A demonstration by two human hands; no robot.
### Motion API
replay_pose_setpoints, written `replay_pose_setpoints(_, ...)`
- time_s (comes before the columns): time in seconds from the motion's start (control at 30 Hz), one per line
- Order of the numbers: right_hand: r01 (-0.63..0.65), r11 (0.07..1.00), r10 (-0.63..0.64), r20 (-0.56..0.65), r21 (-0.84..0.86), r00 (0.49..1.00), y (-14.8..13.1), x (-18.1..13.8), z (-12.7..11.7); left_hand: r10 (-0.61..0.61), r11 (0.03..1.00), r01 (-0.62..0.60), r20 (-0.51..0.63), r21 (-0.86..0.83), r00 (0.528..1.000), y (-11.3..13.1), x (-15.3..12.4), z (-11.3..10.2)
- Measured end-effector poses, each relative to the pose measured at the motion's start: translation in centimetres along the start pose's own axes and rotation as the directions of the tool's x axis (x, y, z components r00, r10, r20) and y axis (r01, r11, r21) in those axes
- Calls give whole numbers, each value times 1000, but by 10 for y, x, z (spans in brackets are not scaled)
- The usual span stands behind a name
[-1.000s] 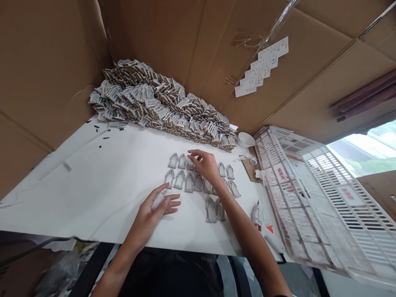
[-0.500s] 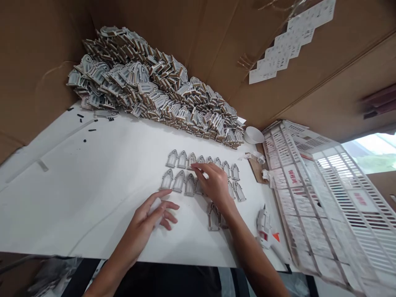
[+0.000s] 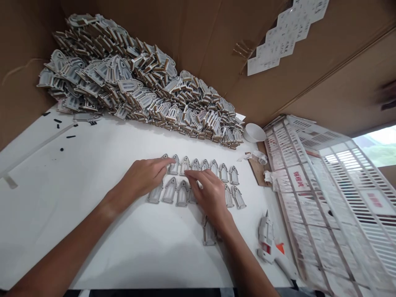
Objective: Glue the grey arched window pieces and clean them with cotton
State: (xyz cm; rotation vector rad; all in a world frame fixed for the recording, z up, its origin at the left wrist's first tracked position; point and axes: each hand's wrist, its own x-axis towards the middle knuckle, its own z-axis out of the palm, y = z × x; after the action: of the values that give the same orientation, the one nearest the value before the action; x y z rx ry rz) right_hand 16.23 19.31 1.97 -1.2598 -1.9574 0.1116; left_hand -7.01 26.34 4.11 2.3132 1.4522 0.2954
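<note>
Two rows of small grey arch-shaped pieces (image 3: 222, 172) lie flat on the white table (image 3: 93, 198). My left hand (image 3: 140, 178) reaches in from the left, fingers stretched forward, tips touching the leftmost piece of the upper row. My right hand (image 3: 208, 193) lies over the middle of the rows, fingers flat on the pieces and pointing left. I see nothing held in either hand. Another piece or two (image 3: 208, 235) lie by my right wrist. A big heap of the same pieces (image 3: 139, 95) is piled at the back against the cardboard.
Cardboard walls (image 3: 201, 37) close the back and left, with a printed paper sheet (image 3: 287, 33) taped up. White slatted plastic crates (image 3: 324, 185) fill the right. A glue gun (image 3: 267, 241) lies by the crates, a white bowl (image 3: 254, 133) behind. Black bits (image 3: 58, 123) dot the far left.
My left hand has moved from the near table up to the left end of the upper row. My right hand slid slightly toward me and left. The view tilted down.
</note>
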Motion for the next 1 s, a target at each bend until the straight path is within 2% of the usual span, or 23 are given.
replay_pose_setpoints(0.17, -5, 1000, 5, -11, 10, 1000, 0, 1, -4, -19, 991, 19, -6, 131, 1000, 5, 0, 9)
replay_pose_setpoints(0.47, 47, 999, -47, 49, -3, 998, 0, 3, -9, -24, 996, 27, -35, 89, 999, 8, 0, 9)
replay_pose_setpoints(0.8, 151, 983, -136, 134, -109, 982, 1, 2, -8, -43, 996, 45, -16, 79, 999, 5, 1, 14)
replay_pose_setpoints(1.0, 149, 982, -136, 118, -116, 984, 3, 2, -4, -36, 996, 37, -10, 85, 999, 4, 1, 14)
